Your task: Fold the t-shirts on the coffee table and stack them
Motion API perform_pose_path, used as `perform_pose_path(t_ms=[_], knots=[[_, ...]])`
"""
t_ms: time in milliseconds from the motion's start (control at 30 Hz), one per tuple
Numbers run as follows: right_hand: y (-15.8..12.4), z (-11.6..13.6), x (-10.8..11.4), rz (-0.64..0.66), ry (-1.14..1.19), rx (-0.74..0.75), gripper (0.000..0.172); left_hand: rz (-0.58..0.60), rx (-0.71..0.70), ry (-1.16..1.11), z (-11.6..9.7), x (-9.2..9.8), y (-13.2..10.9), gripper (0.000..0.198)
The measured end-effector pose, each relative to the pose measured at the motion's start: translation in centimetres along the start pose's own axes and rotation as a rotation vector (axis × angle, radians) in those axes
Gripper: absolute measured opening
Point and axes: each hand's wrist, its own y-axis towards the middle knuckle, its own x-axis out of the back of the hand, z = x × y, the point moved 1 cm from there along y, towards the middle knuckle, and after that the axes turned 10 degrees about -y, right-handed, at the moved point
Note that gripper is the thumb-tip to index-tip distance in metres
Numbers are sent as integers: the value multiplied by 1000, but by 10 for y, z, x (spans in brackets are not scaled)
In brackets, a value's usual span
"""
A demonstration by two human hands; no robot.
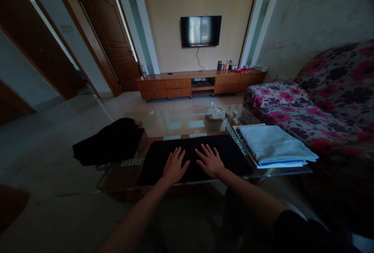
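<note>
A black folded cloth (233, 155), perhaps a garment, lies flat in a rough rectangle on the glass coffee table (156, 122). My left hand (175, 165) rests palm down on it, fingers spread. To its right, my right hand (209, 160) also lies flat on the cloth with the fingers apart. Neither hand grips anything. A crumpled black cloth (108, 142) sits at the table's left end, apart from my hands. On the right end is a stack of folded light-blue and white cloths (274, 144).
A bin or basket (214, 122) shows near the table's far side, close to a small glass object (235, 113). The flowered sofa (318, 116) borders the right. Beyond stand a low wooden TV cabinet (178, 85) with bottles and a wall-mounted television (201, 31).
</note>
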Motion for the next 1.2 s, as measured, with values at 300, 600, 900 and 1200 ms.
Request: perform_pose_path(t_ms=[300,600,900,1200], knots=[[-7,-104,-17,-109,-138,-367,66,-144,377,209,83,30,-10,73],[-3,-123,-28,-76,-144,-385,72,-55,460,120,95,31,3,78],[-3,-142,-24,-66,-103,-460,76,-169,739,128,110,50,-8,73],[5,-140,-24,-111,-101,-481,72,78,782,-61,112,84,14,55]])
